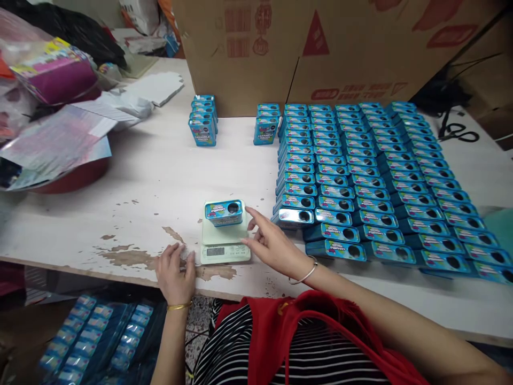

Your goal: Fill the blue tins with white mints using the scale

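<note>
A blue tin labelled "Caramelo Macizo" (224,214) stands on the pale green digital scale (208,235), whose small display faces me. My right hand (269,238) is at the scale's right side, fingers apart and holding nothing, with the index fingertip close to the tin. Whether that fingertip touches the tin I cannot tell. My left hand (174,270) rests on the table edge left of the scale, its fingers spread and nothing in it.
Rows of blue tins (356,176) fill the table's right side. Two short rows of tins (203,131) stand at the back before a large cardboard box (320,53). Scissors (459,132) lie far right. A red bowl (76,174) under papers stands left. More packed tins (88,334) sit below the table.
</note>
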A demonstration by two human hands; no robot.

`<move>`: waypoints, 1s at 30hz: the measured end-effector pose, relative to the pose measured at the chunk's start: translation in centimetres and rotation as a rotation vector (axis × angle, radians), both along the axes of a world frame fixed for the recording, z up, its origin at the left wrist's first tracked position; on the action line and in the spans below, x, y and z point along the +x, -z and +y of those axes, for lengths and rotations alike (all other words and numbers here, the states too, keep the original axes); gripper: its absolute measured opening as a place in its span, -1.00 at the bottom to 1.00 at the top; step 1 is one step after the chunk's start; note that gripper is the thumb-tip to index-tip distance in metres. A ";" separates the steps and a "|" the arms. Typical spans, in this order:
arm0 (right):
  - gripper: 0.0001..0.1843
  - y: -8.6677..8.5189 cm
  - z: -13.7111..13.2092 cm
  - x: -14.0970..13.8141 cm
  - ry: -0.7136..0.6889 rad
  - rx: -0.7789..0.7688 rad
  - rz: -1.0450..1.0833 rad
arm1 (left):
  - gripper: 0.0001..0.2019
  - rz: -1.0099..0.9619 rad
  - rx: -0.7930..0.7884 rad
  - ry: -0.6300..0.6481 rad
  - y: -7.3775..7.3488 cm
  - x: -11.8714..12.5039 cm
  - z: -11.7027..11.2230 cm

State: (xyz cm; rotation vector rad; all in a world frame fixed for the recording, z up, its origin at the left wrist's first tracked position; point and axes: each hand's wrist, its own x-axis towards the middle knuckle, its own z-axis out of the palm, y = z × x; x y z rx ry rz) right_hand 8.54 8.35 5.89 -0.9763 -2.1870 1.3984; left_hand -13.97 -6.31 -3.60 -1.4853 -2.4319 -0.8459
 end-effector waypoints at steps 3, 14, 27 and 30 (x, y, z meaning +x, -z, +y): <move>-0.29 -0.5 0.6 -1.1 0.000 0.111 0.006 | -0.73 0.025 0.010 0.006 0.0 -0.1 0.0; -0.30 -2.7 3.1 -4.3 -0.082 0.421 -0.243 | -0.72 0.014 -0.001 -0.011 0.0 0.0 -0.1; -0.70 -3.1 5.4 -5.5 -0.222 0.440 -0.304 | -0.75 0.046 0.014 0.016 0.2 -0.2 0.0; -0.72 -2.5 5.3 -5.3 -0.229 0.420 -0.232 | -0.75 0.036 0.009 0.014 0.2 -0.2 0.0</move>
